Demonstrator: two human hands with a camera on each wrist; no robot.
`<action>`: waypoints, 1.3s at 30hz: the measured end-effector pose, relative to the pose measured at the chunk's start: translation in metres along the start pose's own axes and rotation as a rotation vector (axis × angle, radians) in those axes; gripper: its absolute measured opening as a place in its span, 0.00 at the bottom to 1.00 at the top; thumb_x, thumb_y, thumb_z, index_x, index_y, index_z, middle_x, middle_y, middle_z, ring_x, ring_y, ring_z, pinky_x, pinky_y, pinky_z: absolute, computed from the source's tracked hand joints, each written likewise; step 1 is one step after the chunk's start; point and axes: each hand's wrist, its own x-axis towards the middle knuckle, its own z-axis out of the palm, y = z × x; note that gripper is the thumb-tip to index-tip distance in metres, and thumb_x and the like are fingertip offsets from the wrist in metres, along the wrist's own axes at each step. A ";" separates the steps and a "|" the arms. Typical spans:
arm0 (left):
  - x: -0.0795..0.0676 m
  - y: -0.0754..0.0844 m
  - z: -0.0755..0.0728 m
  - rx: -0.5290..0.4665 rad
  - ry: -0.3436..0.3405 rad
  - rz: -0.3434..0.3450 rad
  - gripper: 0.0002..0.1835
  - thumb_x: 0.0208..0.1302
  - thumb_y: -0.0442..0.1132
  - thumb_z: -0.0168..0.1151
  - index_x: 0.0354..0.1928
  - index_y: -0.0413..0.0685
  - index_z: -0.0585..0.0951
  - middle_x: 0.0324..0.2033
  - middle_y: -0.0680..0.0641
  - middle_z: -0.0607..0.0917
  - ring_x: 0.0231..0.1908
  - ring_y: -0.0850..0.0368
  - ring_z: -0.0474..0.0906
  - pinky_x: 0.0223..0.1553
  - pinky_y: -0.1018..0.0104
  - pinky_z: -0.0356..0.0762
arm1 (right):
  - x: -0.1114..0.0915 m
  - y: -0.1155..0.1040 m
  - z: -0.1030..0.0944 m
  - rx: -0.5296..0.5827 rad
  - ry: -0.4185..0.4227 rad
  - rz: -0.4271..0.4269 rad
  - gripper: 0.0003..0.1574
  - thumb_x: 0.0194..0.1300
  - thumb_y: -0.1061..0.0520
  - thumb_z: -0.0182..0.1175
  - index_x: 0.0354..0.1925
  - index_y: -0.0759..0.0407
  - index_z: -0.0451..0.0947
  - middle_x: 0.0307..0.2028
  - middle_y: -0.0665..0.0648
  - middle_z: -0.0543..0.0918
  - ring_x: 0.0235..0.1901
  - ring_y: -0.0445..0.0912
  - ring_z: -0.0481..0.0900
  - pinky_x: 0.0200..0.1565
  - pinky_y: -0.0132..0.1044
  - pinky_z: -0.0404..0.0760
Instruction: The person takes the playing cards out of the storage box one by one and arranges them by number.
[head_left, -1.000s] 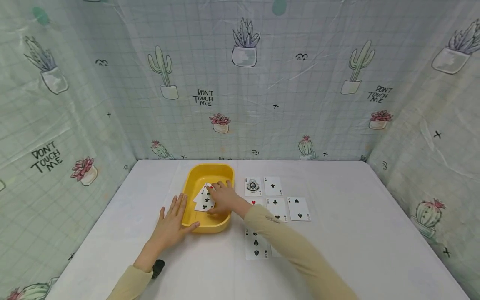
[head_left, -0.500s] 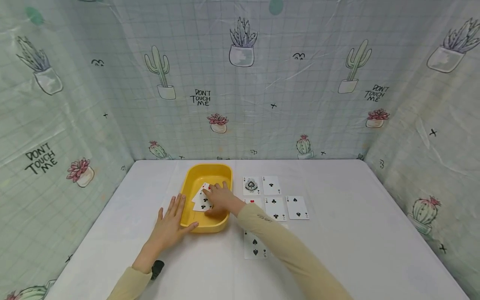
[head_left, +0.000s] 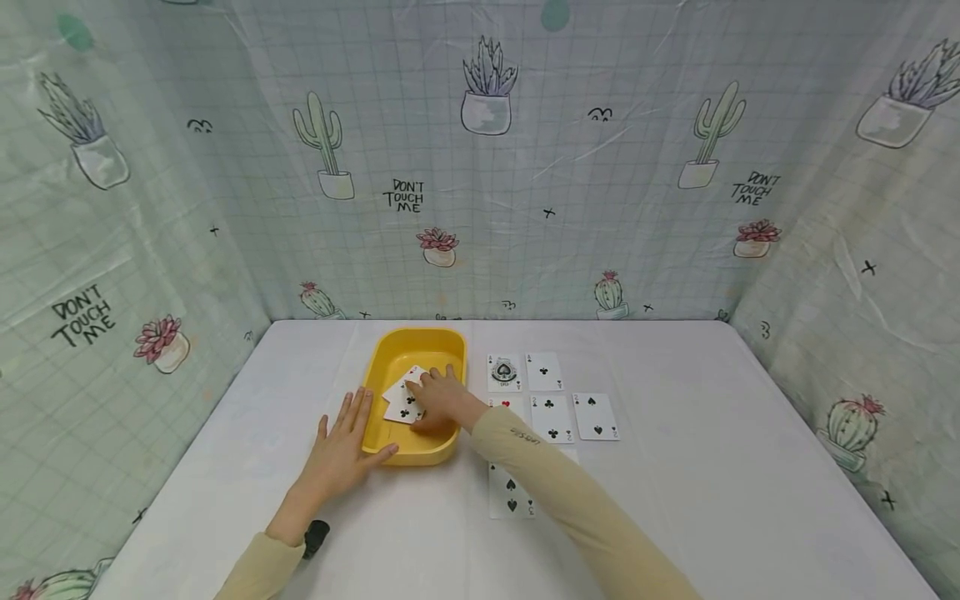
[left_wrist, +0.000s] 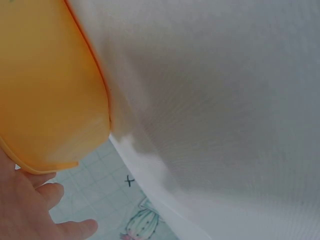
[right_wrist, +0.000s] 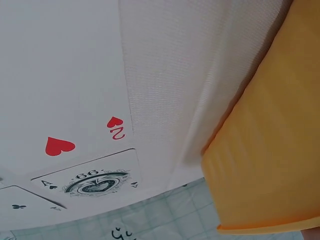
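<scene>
A yellow plastic tray stands on the white table with a few overlapping playing cards inside. My left hand lies against its left side, fingers straight and thumb at the front corner. Seen from the left wrist, those fingers rest at the tray's rim. My right hand reaches in over the right wall, its spread fingers touching the cards and covering part of them. The right wrist view shows mostly the tray's outer wall.
Right of the tray, face-up cards lie in rows: ace of spades and ace of clubs at the back, then two of hearts, two of clubs and two of spades. My right sleeve partly covers the three of spades.
Under my right fingers the cards in the tray have shifted slightly, and the right hand has moved a little left. The left hand stays at the tray's side.
</scene>
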 end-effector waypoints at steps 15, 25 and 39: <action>-0.004 0.002 -0.001 0.003 -0.003 -0.008 0.53 0.52 0.69 0.49 0.69 0.44 0.44 0.69 0.42 0.47 0.68 0.42 0.43 0.60 0.33 0.43 | 0.001 0.003 0.000 0.089 0.085 -0.017 0.57 0.44 0.38 0.63 0.68 0.50 0.49 0.66 0.52 0.56 0.65 0.48 0.55 0.64 0.55 0.54; -0.004 0.002 -0.001 0.001 0.004 -0.003 0.52 0.52 0.70 0.48 0.69 0.46 0.42 0.69 0.42 0.47 0.68 0.42 0.42 0.60 0.33 0.43 | -0.003 0.008 -0.002 0.104 0.155 -0.019 0.57 0.45 0.38 0.62 0.68 0.50 0.49 0.65 0.52 0.57 0.64 0.48 0.56 0.63 0.56 0.54; -0.003 0.001 -0.002 -0.001 0.001 0.000 0.52 0.52 0.69 0.48 0.69 0.44 0.43 0.69 0.41 0.47 0.68 0.42 0.42 0.59 0.33 0.43 | -0.020 0.022 -0.014 0.146 0.248 -0.001 0.56 0.46 0.38 0.62 0.68 0.50 0.48 0.64 0.54 0.58 0.63 0.51 0.56 0.61 0.58 0.57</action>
